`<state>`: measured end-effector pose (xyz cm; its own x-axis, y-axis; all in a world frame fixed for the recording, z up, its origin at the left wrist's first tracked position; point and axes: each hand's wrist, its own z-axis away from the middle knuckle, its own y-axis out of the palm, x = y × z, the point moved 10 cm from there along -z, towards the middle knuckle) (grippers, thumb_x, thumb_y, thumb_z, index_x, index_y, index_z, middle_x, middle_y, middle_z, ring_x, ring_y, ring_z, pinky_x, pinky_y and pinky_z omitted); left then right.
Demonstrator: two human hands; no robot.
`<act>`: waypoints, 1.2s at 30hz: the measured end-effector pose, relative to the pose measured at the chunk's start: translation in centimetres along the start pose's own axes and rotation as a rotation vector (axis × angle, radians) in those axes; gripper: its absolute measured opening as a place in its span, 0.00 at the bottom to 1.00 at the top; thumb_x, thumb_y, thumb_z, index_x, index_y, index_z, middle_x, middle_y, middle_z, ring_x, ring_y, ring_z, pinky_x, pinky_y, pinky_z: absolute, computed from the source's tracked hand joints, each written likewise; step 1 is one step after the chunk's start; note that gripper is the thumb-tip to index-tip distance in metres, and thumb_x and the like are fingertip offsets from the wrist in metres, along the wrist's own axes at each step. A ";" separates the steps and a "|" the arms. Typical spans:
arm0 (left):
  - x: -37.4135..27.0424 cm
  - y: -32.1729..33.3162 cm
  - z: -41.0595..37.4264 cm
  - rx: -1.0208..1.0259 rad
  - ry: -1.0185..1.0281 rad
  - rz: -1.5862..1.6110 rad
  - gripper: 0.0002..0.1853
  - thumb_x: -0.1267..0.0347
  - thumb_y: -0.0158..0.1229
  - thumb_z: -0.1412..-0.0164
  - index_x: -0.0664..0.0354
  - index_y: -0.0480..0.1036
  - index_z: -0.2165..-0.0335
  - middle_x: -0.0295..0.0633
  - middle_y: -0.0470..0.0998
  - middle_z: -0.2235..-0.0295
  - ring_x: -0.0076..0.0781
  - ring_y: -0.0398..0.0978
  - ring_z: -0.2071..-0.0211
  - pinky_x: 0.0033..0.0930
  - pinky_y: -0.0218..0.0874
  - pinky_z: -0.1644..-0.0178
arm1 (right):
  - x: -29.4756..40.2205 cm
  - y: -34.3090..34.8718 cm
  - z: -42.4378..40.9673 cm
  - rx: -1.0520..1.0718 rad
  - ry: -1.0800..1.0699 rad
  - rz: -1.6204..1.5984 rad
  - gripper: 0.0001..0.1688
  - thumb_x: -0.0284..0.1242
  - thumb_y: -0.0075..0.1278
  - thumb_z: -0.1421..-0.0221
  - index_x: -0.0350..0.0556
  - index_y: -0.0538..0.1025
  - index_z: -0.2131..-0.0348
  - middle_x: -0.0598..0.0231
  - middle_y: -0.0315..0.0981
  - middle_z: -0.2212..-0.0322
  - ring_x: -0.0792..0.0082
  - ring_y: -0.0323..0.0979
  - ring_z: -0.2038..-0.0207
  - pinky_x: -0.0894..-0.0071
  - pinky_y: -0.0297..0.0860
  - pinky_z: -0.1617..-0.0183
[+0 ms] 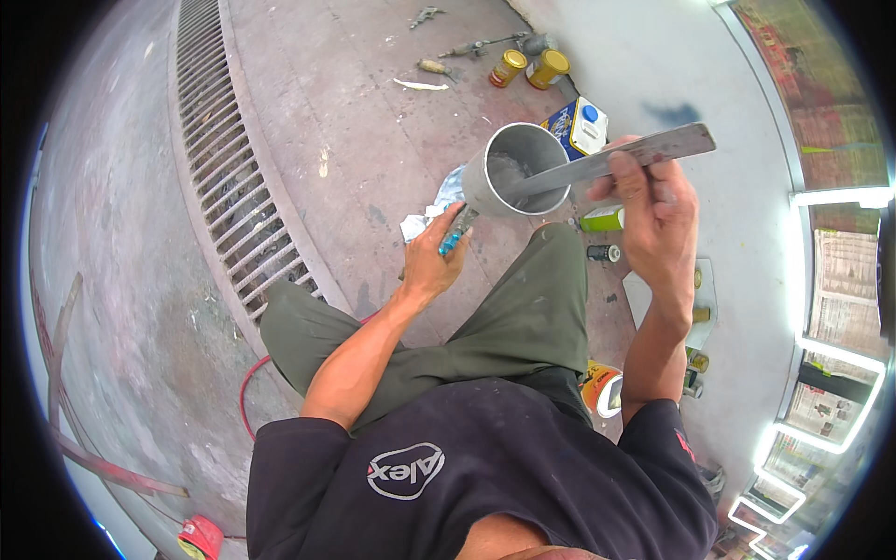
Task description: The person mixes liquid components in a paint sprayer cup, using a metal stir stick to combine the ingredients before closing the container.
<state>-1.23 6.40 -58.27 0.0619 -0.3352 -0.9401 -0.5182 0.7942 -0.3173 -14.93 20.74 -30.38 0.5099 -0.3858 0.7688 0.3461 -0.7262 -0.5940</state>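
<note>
My left hand (432,260) grips what looks like a gravity-feed spray gun (460,227) with bright blue knobs at its rear. Its wide grey cup (477,178) tilts toward me, uncovered, with some greyish liquid at the bottom. Between the thumb and fingers of my right hand (654,203) is a long flat metal stirring stick (588,166). The stick's lower end reaches inside the cup, while its stained upper end points up to the right. A crumpled blue-and-white cloth or paper (448,194) shows behind the cup and my left hand.
A blue-and-white rectangular can (584,129) stands beyond the cup. Farther off are two gold-lidded tins (547,68), a brush (435,66) and a spray gun (479,46). A green container (602,219) and a dark small can (603,253) lie at right. A floor grate (231,154) runs at left.
</note>
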 end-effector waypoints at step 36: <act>-1.4 0.5 0.8 -0.009 0.105 -0.011 0.29 0.70 0.65 0.41 0.52 0.72 0.41 0.49 0.82 0.54 0.55 0.81 0.55 0.47 0.73 0.56 | 1.1 -1.0 1.3 0.014 -0.029 0.016 0.10 0.25 0.49 0.29 0.34 0.77 0.55 0.63 0.79 0.71 0.77 0.76 0.68 0.74 0.72 0.61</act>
<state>-0.95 7.68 -57.17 -0.0219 -0.3951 -0.9184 -0.5261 0.7857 -0.3255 -13.64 21.76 -29.27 0.5379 -0.3804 0.7523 0.3485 -0.7123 -0.6093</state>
